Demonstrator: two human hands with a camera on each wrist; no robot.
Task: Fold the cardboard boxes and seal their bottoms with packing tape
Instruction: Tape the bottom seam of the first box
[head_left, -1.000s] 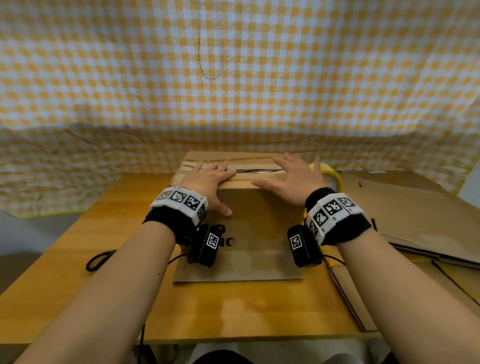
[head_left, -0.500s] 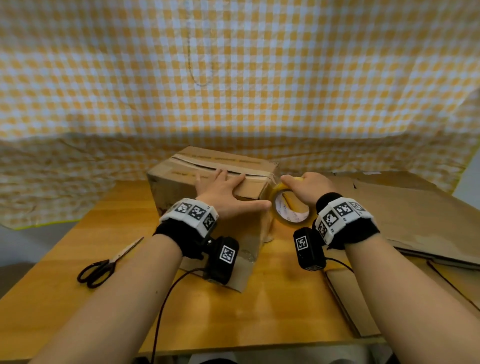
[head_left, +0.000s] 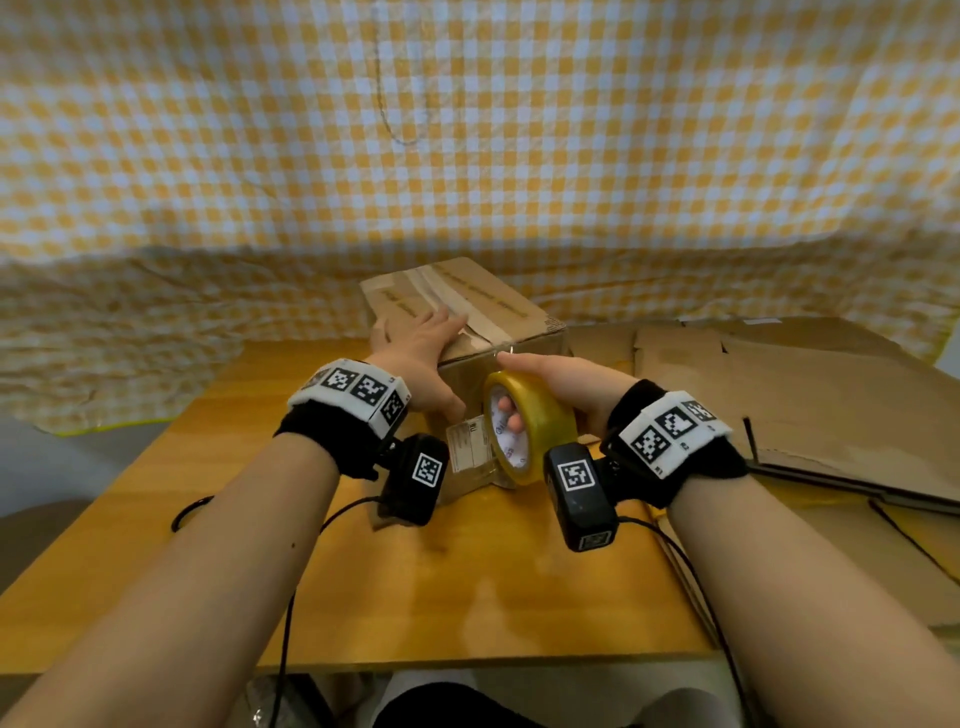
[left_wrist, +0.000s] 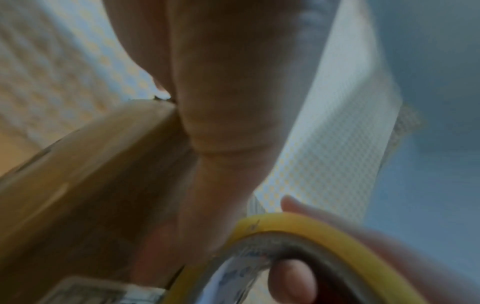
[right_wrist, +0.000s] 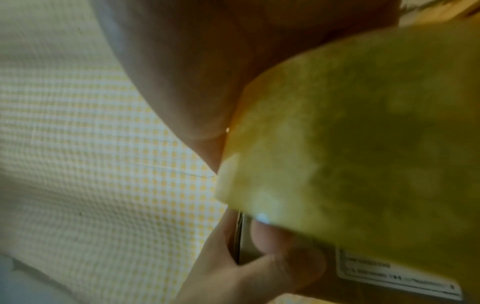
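Observation:
A brown cardboard box (head_left: 498, 306) stands on the wooden table (head_left: 467, 597), one corner turned toward me, with its top flaps closed along a seam. My left hand (head_left: 415, 348) lies on the near end of the top with straight fingers, the thumb down the side face. My right hand (head_left: 571, 384) grips a yellow roll of packing tape (head_left: 545, 415), fingers through its core, just in front of the box's near corner. The left wrist view shows the tape roll (left_wrist: 298, 222) close beside the box (left_wrist: 91, 164). The roll (right_wrist: 363, 144) fills the right wrist view.
Flattened cardboard sheets (head_left: 779, 405) are stacked at the right of the table. A white label (head_left: 467, 447) is stuck on the box's near side. The black scissors handle (head_left: 189, 512) peeks out beside my left forearm. Checked cloth (head_left: 467, 156) hangs behind.
Both hands first pressed on the box top. The right hand then took the tape roll and brought it to the box's near corner. The box has turned a corner toward me.

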